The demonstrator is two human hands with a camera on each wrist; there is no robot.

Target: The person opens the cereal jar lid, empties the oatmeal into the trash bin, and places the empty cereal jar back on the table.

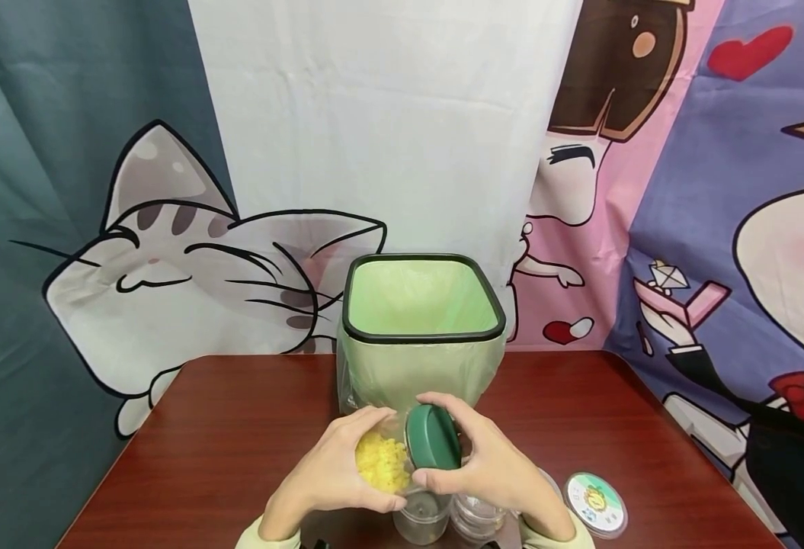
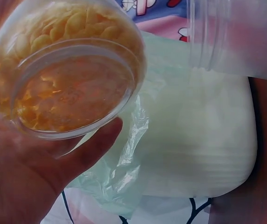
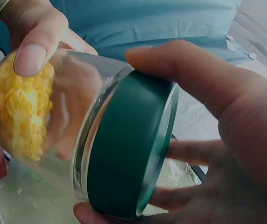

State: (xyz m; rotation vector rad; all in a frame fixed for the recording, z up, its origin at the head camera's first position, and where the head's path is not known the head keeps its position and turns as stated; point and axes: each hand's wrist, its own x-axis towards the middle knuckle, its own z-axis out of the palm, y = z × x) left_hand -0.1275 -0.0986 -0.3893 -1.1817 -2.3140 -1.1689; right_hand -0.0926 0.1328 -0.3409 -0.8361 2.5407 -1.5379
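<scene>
A clear jar (image 3: 65, 121) partly filled with yellow flake-like pieces (image 1: 381, 462) is held up over the table, tipped on its side. My left hand (image 1: 336, 467) grips the jar's body near its base, thumb and fingers around it. On its mouth sits a dark green lid (image 1: 433, 437), which my right hand (image 1: 494, 461) holds between thumb and fingers. Whether the lid is screwed tight, I cannot tell. The left wrist view shows the jar's round base (image 2: 75, 93) with the yellow pieces behind it.
Behind the hands stands a pale green bin (image 1: 415, 374) with a black rim and a plastic liner. Clear plastic containers (image 1: 424, 520) are below the hands. A round tub with a printed lid (image 1: 595, 503) lies at right on the brown table (image 1: 237, 427).
</scene>
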